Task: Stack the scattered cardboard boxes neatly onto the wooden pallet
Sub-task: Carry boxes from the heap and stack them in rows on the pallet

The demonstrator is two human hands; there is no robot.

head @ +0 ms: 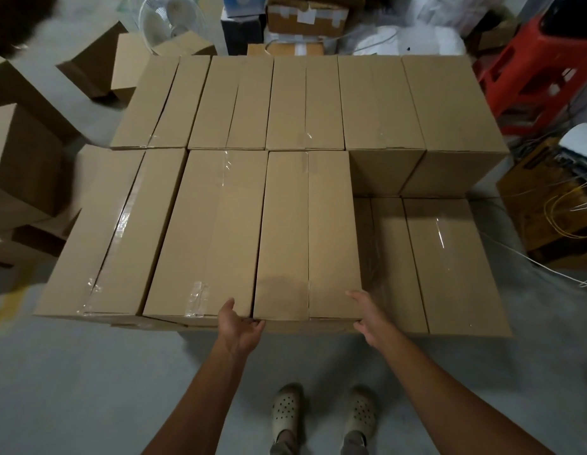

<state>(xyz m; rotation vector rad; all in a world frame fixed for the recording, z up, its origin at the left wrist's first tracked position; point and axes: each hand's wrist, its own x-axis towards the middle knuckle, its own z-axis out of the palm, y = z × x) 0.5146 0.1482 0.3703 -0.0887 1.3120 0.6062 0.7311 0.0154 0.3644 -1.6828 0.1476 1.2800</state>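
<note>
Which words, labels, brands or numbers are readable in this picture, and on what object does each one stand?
No text can be read.
Stacked cardboard boxes: plain, only clear tape.
White labels on the taped carton at the back: too blurred to read.

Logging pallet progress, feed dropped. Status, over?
Open left hand and right hand at near corners of long brown cardboard box, top layer. Nothing atop the box. Top layer unfilled to its right. Floor, left: loose cardboard boxes.
</note>
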